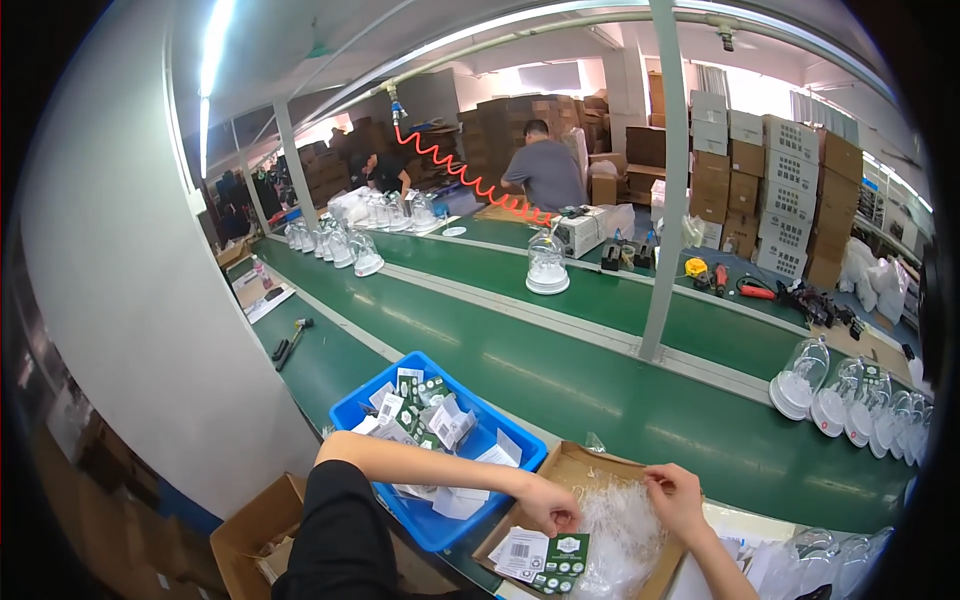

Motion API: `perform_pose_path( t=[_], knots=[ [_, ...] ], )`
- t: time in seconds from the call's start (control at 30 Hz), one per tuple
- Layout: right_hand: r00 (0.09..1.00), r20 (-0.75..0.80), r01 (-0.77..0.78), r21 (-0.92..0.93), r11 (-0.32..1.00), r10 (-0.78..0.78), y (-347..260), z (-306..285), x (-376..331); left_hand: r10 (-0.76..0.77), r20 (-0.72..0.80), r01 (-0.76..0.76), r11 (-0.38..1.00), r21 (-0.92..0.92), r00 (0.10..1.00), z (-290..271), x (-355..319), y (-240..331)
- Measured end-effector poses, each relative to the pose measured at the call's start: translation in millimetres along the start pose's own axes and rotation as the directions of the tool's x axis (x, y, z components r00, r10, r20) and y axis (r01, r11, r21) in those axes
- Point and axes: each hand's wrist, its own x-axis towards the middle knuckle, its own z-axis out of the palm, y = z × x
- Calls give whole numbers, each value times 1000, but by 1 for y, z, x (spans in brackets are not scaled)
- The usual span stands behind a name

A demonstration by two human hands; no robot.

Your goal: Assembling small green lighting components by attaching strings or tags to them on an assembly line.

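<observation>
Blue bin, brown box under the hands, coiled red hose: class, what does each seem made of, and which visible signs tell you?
Bin: probably smooth moulded plastic; even blue colour, slight sheen, rounded corners.
Box: likely matt cardboard; plain brown, thin folded walls.
Hose: apparently flexible plastic, possibly rubber; bright, hanging in springy coils.

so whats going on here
A person has both bare hands over a shallow cardboard box holding white and green cards and a heap of clear strands. The left hand is at the cards and the right hand at the strands; whether either grips anything is hard to tell. A blue bin of more cards sits to the left, and clear domes on white bases stand on the green surface at right.
</observation>
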Motion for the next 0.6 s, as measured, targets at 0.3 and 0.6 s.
perform_pose_path(
  t=[0.3,0.6],
  knots=[
    [984,-31,-166,174,971,174,0,1,-18,-37,-180,25,997,-66,983,-5,5,-6],
    [973,-50,-209,234,950,226,14,14,-26,62,-242,-90,990,-109,968,1,6,-22]
  ],
)
